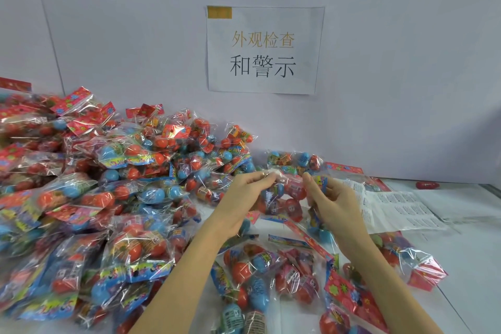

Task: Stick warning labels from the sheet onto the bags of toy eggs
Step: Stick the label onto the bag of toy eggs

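Observation:
I hold one clear bag of red and blue toy eggs (290, 192) up above the table between both hands. My left hand (244, 195) pinches its upper left edge. My right hand (330, 200) grips its right side, fingers curled round the plastic. The label sheet (401, 209), white with rows of small printed labels, lies flat on the table just right of my right hand. A big heap of similar egg bags (95, 184) fills the left side. Whether a label is on the held bag cannot be told.
More egg bags (271, 274) lie on the white table below my hands and at the right (423, 266). A paper sign (264, 49) hangs on the back wall. A loose red piece (427, 185) sits at the far right by the wall.

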Tool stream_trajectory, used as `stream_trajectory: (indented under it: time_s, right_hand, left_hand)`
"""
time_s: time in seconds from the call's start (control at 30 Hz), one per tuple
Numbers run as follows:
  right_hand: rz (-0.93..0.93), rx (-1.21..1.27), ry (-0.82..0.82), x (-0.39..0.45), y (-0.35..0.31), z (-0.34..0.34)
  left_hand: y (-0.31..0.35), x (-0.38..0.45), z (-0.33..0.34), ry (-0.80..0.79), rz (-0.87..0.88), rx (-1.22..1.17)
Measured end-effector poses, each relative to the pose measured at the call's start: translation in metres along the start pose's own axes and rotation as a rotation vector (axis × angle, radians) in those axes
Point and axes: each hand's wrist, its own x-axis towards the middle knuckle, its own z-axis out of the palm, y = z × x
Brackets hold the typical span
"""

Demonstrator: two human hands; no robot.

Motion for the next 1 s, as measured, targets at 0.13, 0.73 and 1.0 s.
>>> stream_trajectory:
  time_s: [0.13, 0.73, 1.0]
  right_hand:
    - [-0.125, -0.068, 0.103, 0.001, 0.003, -0.002]
    - [0.270, 0.381, -0.291, 0.005, -0.005, -0.011]
    - [0.185, 0.040, -0.259, -0.001, -0.005, 0.000]
  left_hand:
    - [-0.002, 0.004, -0.001, 0.072, -0.010, -0.164]
    - [-0.006, 0.003, -0.004, 0.045, -0.038, -0.106]
    - [-0.012, 0.010, -0.006, 0.233, 0.011, -0.388]
